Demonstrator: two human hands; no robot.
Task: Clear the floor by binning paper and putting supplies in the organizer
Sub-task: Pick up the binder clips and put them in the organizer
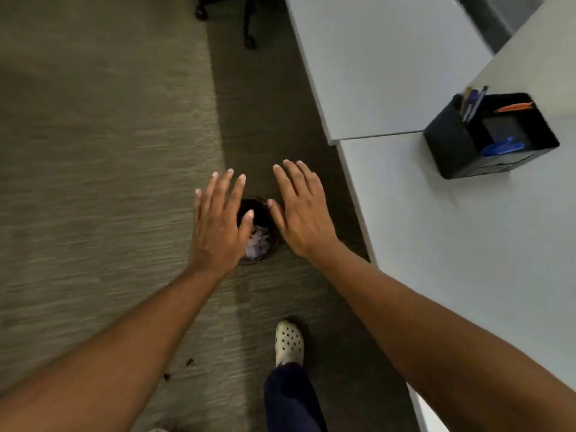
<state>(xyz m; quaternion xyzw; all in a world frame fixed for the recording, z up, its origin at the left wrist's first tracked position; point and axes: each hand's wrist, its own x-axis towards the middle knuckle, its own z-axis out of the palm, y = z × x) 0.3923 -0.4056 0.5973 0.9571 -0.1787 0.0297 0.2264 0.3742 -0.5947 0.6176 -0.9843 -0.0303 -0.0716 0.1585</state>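
- Both hands are stretched out flat with fingers spread and nothing in them: the left hand (pixel 218 226) and the right hand (pixel 300 210) hover side by side above the wastebasket (pixel 263 213), a narrow gap between them.
- The wastebasket, small, dark and round, stands on the carpeted floor (pixel 109 151) just beside the tabletop (pixel 452 244); crumpled paper (pixel 257 244), pale and lilac-tinted, lies inside it.
- Such paper should be light and soft, easily pinched anywhere and crushed smaller; it may spring open or drift if dropped from high.
- The black desk organizer (pixel 491 135) sits on the tabletop, well apart from the basket. Its compartments hold blue pens (pixel 501 148), an orange pen (pixel 514 106) and more pens (pixel 472 102) standing in the rear corner.
- Pens are stiff, light and smooth, best gripped mid-barrel.
- A few dark specks (pixel 179 369) remain on the carpet; what they are cannot be told.
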